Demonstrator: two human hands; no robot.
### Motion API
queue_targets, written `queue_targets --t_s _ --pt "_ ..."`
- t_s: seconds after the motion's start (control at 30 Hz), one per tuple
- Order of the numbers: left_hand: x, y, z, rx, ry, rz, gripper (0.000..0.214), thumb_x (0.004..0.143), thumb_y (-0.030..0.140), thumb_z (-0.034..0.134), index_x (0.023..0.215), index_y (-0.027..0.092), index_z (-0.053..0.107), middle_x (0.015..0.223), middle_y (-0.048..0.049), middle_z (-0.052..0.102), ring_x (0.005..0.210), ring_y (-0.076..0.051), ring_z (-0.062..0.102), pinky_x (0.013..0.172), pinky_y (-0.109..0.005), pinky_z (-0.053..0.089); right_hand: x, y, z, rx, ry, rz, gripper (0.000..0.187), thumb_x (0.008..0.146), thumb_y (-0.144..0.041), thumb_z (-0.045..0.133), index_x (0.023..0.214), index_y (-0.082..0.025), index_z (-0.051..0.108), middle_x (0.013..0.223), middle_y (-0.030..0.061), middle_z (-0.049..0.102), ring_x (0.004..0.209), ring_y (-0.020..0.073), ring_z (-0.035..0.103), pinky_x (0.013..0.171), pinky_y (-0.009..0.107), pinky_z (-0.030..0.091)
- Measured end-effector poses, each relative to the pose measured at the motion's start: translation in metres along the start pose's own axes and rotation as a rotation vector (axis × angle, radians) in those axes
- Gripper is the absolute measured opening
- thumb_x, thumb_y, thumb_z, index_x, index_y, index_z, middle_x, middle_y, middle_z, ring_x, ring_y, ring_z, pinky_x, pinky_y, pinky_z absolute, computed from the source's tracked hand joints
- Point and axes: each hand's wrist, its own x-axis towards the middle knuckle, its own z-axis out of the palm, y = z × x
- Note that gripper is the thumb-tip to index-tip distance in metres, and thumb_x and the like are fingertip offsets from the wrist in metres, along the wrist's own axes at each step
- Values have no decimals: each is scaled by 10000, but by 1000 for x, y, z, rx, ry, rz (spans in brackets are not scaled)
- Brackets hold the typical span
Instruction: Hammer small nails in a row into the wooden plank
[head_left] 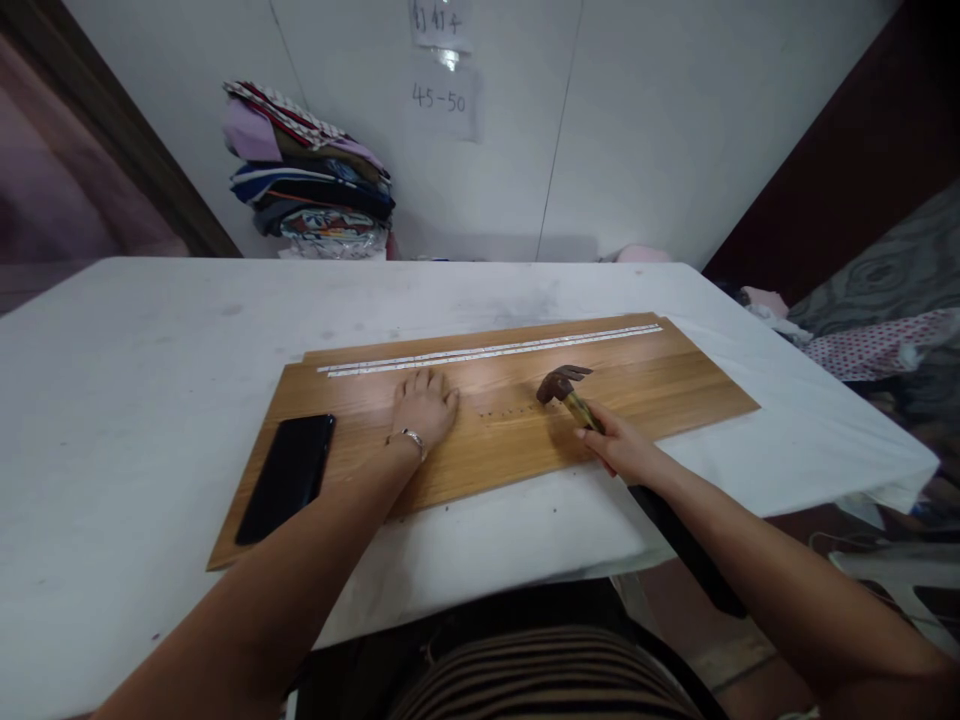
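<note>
Right hand (616,440) is wrapped round the hammer (559,386), just right of frame center; left hand (424,408) is flat on the board (465,465), slightly spread. Choked-up grip should suit light taps imo, just keep the left clear of the dark specks (514,412).

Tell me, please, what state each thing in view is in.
Board: flat on the table.
White strips: side by side, straight.
Phone: lying flat, unlit.
Hammer: held, head over the board.
Left hand: palm down on the board.
Right hand: closed around the hammer.
Specks: in a row, too small to identify.
Fabric stack: folded.
</note>
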Motion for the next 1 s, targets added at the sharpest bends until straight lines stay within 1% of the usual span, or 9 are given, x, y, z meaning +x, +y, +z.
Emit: queue_targets --t_s 0.2,0.37,0.47,0.63,0.87,1.0 --pt "0 0 1 30 15 8 523 1008 418 374 1370 131 619 1564 -179 513 1456 -332 433 1196 -480 335 -1 7 2 25 -28 -42 647 874 -375 577 1477 -153 501 555 -109 396 362 81 357 351 205 281" --pt "0 1 1 35 20 4 511 1006 415 378 1356 143 632 1561 -169 521 1454 -323 439 1191 -478 344 -3 -1 1 14 -11 -25 653 874 -326 540 1495 -134 480 567 -104 400 365 88 359 348 219 298" --pt "0 0 1 35 19 13 521 1009 422 369 1360 135 627 1560 -171 520 1453 -323 438 1195 -472 339 -5 -4 0 5 -6 -28 637 887 -310 534 1500 -146 476 576 -100 411 371 87 370 362 220 304" --pt "1 0 1 40 23 10 521 1007 427 365 1348 138 633 1560 -171 520 1443 -329 446 1188 -478 347 -4 -4 0 -19 -13 13 599 896 -298 544 1475 -152 506 579 -98 419 367 77 355 368 219 300" --pt "1 -1 5 28 35 14 525 1002 425 377 1361 136 628 1556 -178 523 1447 -335 445 1183 -490 350 -4 -4 0 -2 3 -12 641 896 -292 538 1520 -164 461 577 -103 419 361 80 361 360 217 300" --pt "1 -1 3 28 35 10 514 1000 418 384 1352 139 634 1551 -173 529 1443 -331 449 1183 -484 352 -3 -4 1 -20 -12 -3 577 897 -276 521 1460 -150 506 566 -107 400 356 79 351 344 212 281"
